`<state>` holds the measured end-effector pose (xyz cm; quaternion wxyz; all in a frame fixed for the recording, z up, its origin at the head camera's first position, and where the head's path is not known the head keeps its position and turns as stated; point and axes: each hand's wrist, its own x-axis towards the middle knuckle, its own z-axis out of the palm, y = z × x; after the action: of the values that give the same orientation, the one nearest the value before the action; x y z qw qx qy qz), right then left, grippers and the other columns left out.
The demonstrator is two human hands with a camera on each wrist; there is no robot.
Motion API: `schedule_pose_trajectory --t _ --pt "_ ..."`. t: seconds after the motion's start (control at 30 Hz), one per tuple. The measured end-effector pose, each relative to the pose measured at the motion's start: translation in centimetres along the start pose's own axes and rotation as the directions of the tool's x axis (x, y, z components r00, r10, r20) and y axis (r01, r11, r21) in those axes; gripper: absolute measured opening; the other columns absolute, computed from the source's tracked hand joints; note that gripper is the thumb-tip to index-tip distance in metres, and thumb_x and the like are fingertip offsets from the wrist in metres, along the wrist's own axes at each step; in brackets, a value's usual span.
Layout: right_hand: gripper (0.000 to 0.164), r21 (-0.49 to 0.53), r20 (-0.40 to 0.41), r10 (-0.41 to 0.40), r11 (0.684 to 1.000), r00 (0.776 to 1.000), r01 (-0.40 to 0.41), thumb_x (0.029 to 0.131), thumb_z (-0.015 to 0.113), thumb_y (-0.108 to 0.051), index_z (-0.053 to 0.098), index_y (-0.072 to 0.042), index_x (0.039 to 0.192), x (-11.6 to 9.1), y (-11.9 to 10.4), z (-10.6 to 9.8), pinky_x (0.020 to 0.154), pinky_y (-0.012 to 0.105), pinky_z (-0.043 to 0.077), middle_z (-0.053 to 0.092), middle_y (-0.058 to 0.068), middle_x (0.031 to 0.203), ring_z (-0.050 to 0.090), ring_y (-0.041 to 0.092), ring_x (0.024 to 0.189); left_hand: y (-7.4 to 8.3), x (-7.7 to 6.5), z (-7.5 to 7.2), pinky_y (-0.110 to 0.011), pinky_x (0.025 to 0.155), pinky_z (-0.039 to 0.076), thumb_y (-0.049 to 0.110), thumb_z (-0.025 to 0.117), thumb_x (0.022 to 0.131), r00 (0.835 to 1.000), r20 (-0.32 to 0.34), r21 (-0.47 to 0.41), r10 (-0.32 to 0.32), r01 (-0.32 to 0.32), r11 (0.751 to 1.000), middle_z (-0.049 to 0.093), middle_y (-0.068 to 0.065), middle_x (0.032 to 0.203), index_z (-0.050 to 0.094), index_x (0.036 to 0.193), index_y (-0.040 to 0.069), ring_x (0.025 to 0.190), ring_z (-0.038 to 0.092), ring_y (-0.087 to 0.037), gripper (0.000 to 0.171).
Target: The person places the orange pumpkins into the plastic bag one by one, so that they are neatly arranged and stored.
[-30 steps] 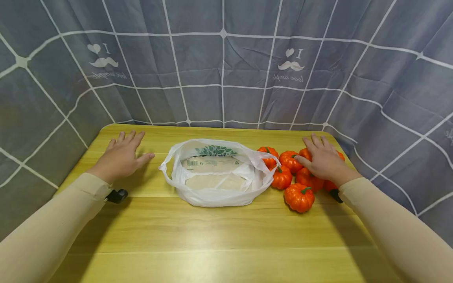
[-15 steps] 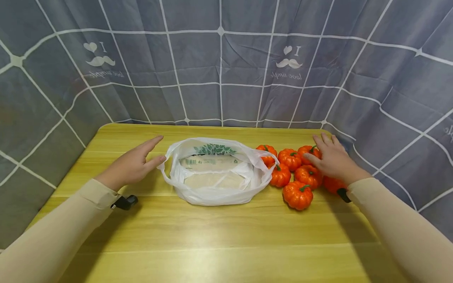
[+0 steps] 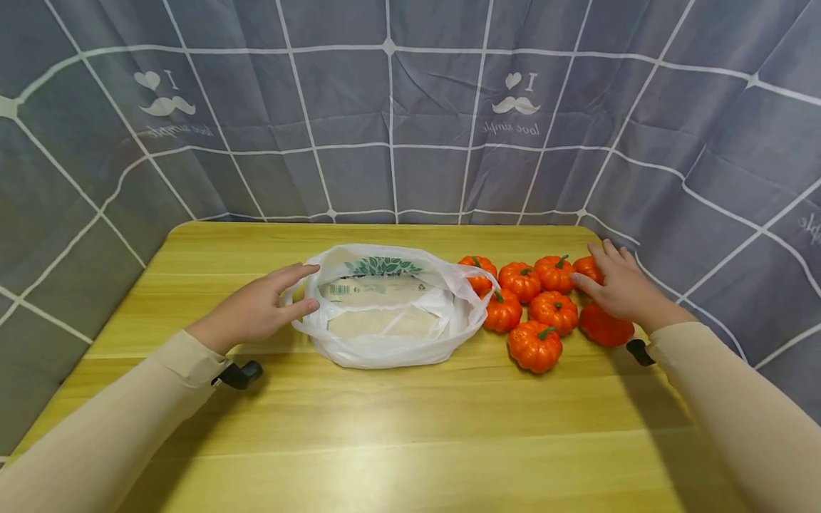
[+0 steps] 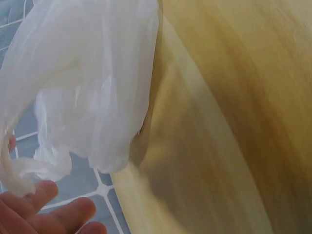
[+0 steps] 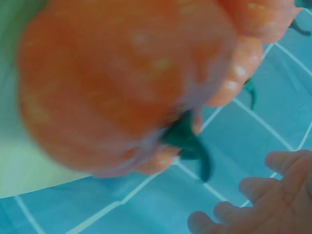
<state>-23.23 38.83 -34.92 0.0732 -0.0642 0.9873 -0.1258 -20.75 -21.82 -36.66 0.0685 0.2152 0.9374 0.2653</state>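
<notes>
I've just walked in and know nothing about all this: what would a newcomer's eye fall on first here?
Most likely the bright orange pumpkins, bunched on the right of the table. Next comes the white bag just left of them, its mouth open, with green leaves printed on its far side. Behind hangs a grey curtain with white lines and mirrored lettering.

Curtain (image 3: 436,92) reads "I", "love simple" (image 3: 511,129) (mirrored); bag (image 3: 385,355) seemingly shows barcode (image 3: 339,289).
</notes>
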Motion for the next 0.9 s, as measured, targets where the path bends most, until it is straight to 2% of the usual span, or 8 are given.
schedule_pose_trajectory --t 0.17,0.3,0.37,0.6,0.7,0.77,0.83,0.9 --pt "0.091 0.045 0.015 0.019 0.999 1.000 -0.019 0.111 0.040 -0.054 0.003 0.009 0.165 -0.3 1.3 -0.1 0.124 0.071 -0.004 -0.012 0.043 0.165 -0.011 0.067 0.151 0.1 0.2 0.3 -0.067 0.120 0.032 0.054 0.058 0.105 1.000 -0.001 0.013 -0.024 0.024 1.000 0.033 -0.022 0.170 0.036 0.165 0.015 0.154 0.034 -0.047 0.074" --pt "0.093 0.075 0.016 0.034 0.997 0.999 -0.035 0.110 0.041 -0.055 0.002 0.009 0.164 -0.6 2.4 -0.1 0.121 0.076 0.003 -0.012 0.043 0.165 -0.009 0.066 0.151 0.0 0.3 0.5 -0.067 0.119 0.034 0.048 0.061 0.105 0.999 -0.003 0.001 -0.036 0.036 0.999 0.038 -0.022 0.167 0.036 0.165 0.015 0.152 0.038 -0.046 0.073" --pt "0.094 0.086 0.014 0.031 0.996 0.999 -0.032 0.109 0.045 -0.055 0.005 0.009 0.165 -0.9 3.0 0.0 0.119 0.078 0.008 -0.009 0.044 0.165 -0.002 0.067 0.151 -0.1 0.5 0.6 -0.067 0.118 0.035 0.048 0.062 0.105 0.999 -0.005 -0.002 -0.045 0.045 0.999 0.039 -0.022 0.167 0.036 0.165 0.015 0.151 0.039 -0.046 0.073" --pt "0.096 0.193 0.000 -0.060 0.979 0.998 0.059 0.099 0.071 -0.040 0.020 0.013 0.162 -2.6 4.4 0.9 0.111 0.077 0.031 0.027 0.044 0.160 0.032 0.065 0.141 -0.3 0.6 1.1 -0.066 0.118 0.035 0.050 0.062 0.104 0.997 -0.002 -0.011 -0.077 0.077 0.997 0.040 -0.024 0.165 0.036 0.165 0.012 0.151 0.039 -0.047 0.076" --pt "0.100 0.253 0.038 -0.070 0.966 0.997 0.058 0.095 0.077 -0.034 0.019 0.014 0.160 -3.4 4.9 1.4 0.106 0.076 0.037 0.029 0.045 0.158 0.037 0.065 0.136 -0.3 0.6 1.2 -0.066 0.118 0.036 0.051 0.062 0.104 0.996 0.004 -0.013 -0.088 0.088 0.996 0.040 -0.025 0.165 0.035 0.165 0.011 0.151 0.040 -0.047 0.078" --pt "0.101 0.271 0.054 -0.069 0.961 0.996 0.052 0.093 0.080 -0.030 0.020 0.015 0.160 -3.9 5.1 1.8 0.104 0.073 0.041 0.033 0.045 0.155 0.041 0.063 0.133 -0.4 0.6 1.3 -0.067 0.117 0.036 0.052 0.061 0.104 0.996 0.007 -0.012 -0.094 0.094 0.995 0.040 -0.025 0.165 0.035 0.165 0.011 0.150 0.041 -0.047 0.079" --pt "0.103 0.281 0.071 -0.062 0.959 0.996 0.039 0.091 0.083 -0.028 0.020 0.013 0.160 -4.1 5.3 2.2 0.104 0.065 0.045 0.037 0.044 0.153 0.045 0.060 0.133 -0.4 0.5 1.3 -0.067 0.117 0.037 0.052 0.061 0.104 0.995 0.008 -0.013 -0.098 0.098 0.995 0.039 -0.025 0.166 0.034 0.165 0.010 0.150 0.041 -0.047 0.079" --pt "0.104 0.272 0.079 -0.056 0.962 0.995 0.033 0.088 0.085 -0.028 0.022 0.011 0.161 -4.3 5.4 2.5 0.101 0.049 0.049 0.043 0.042 0.150 0.051 0.055 0.130 -0.5 0.4 1.3 -0.067 0.116 0.037 0.052 0.062 0.104 0.995 0.009 -0.015 -0.101 0.101 0.995 0.039 -0.025 0.166 0.034 0.165 0.010 0.149 0.041 -0.047 0.079"
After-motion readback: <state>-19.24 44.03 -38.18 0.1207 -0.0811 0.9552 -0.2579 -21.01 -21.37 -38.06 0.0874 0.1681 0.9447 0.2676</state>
